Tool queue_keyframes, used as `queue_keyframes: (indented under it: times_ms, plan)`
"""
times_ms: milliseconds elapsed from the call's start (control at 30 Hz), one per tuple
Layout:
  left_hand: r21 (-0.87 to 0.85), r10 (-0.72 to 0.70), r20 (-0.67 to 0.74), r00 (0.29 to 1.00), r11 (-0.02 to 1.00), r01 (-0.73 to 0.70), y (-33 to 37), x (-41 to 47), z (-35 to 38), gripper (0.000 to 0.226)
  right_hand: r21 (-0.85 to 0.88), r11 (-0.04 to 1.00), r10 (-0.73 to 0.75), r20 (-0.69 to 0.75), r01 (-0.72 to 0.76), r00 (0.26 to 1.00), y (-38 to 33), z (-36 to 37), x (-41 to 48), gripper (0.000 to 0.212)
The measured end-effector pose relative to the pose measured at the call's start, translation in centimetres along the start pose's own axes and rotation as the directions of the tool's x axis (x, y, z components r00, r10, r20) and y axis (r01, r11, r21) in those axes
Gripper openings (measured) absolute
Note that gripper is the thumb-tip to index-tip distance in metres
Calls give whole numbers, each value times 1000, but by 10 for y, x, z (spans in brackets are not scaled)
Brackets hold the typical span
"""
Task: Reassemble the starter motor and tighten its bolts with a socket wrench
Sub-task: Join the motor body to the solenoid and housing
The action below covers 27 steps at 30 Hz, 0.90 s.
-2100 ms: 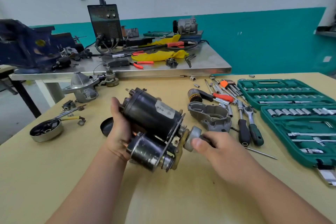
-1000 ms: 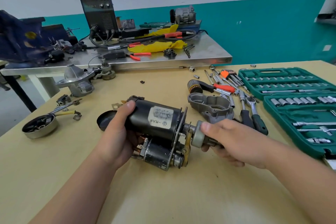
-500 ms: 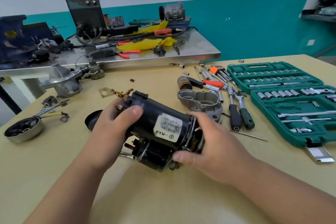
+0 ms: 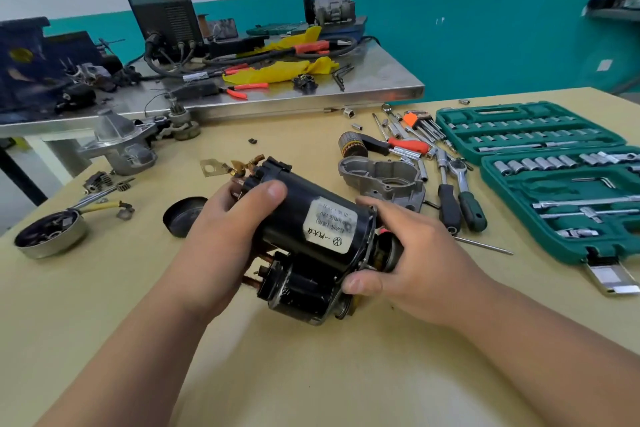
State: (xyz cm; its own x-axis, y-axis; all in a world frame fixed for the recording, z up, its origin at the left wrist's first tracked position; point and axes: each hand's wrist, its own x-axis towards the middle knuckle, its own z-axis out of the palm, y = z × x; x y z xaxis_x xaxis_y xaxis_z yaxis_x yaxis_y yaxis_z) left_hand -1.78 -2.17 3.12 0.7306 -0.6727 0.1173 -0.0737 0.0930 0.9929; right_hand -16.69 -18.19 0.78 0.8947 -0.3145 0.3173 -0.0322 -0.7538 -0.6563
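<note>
Yellow counter; starter motor held over its middle in both hands.
Left hand wraps the terminal end, right hand wraps the drive end. Likely heavy, rigid, smooth: grip the casing, spare the copper leads. Long axis: far-left to near-right.

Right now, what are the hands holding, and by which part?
Both hold the starter motor: the left hand grips its black housing near the terminal end, the right hand wraps the opposite end.
</note>
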Motion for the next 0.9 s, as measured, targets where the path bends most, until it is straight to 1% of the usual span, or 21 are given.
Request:
queue_keyframes:
  times_ms: [100,167,267,333,367,400,433,467,500,533,567,600,633,667,700,733,767,800,833,900]
  plan:
    - [-46,-22,-68,997,999,19,-4,-4,6,57,-8,1000,-13,0,13,1000,1,-2,1,123]
    - [-48,-62,-78,995,997,59,-6,-3,6,62,-36,999,-3,-3,3,1000,1,-3,2,117]
    - [-38,-172,-47,984,985,170,-2,1,3,70,-51,999,-18,-25,17,1000,1,-5,5,88]
    - [50,-240,-29,970,969,241,5,4,-2,70,-40,999,-9,-21,8,1000,0,-6,6,75]
    - [146,-278,-30,960,949,279,9,4,-4,74,-42,999,0,-12,-1,1000,0,-7,7,72]
    - [276,-310,-55,949,909,312,12,5,-6,83,-47,999,11,1,-11,1000,0,-7,8,69]
    - [406,-307,-116,945,853,327,14,7,-6,98,-52,998,20,15,-19,1000,0,-7,9,65]
    - [521,-243,-193,951,795,309,16,8,-7,114,-54,998,22,24,-21,999,0,-8,9,61]
    - [625,-124,-247,961,737,256,19,8,-6,123,-58,998,20,30,-18,999,0,-8,10,59]
    - [740,55,-234,971,657,142,23,5,-5,124,-64,998,20,36,-18,999,-1,-9,10,60]
    - [865,224,-117,967,501,-11,29,2,-5,120,-71,997,27,39,-24,999,-1,-8,11,62]
    - [934,310,78,948,309,-178,35,1,-6,114,-77,996,38,39,-35,999,-1,-7,11,65]
    - [937,282,265,922,150,-316,42,0,-5,108,-81,996,47,39,-43,998,-1,-6,12,69]
    - [915,168,385,907,59,-399,46,1,-3,106,-79,996,51,41,-48,998,-1,-5,13,71]
    - [901,26,434,901,13,-434,47,2,2,107,-78,996,50,44,-47,998,-1,-3,13,71]
    - [897,-83,439,894,-13,-442,45,3,7,108,-85,995,49,51,-44,998,0,-2,13,73]
    - [898,-149,431,890,-23,-439,41,4,10,109,-105,994,50,62,-43,997,0,-2,13,78]
    - [904,-193,419,887,-3,-427,38,5,13,107,-134,990,55,73,-45,996,2,-2,12,86]
    - [911,-231,410,882,56,-409,33,6,14,103,-169,984,67,87,-51,994,3,-2,12,93]
    - [908,-302,409,861,230,-350,26,7,10,88,-215,975,82,117,-55,990,5,-2,12,93]
